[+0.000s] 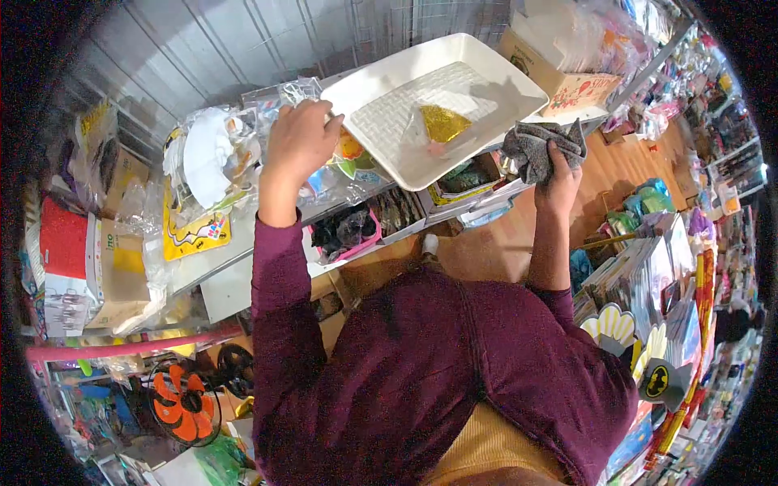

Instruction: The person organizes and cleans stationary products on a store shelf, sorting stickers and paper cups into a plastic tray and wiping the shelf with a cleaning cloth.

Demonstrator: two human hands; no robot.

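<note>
My left hand (298,142) grips the near-left rim of a white plastic tray (486,61) and holds it tilted above the shelf. Inside the tray lies a gold glittery triangular piece (442,122) on the woven-pattern bottom. My right hand (557,180) is closed on a crumpled grey cloth (539,146), held just beside the tray's right edge. Both sleeves are maroon.
A shelf (243,251) below the tray holds packaged masks, bags and small boxes. A cardboard box (567,85) stands behind the tray. Racks of packaged toys and cards (673,283) crowd the right side. The wooden floor (486,251) shows between them. An orange fan-like toy (185,401) lies lower left.
</note>
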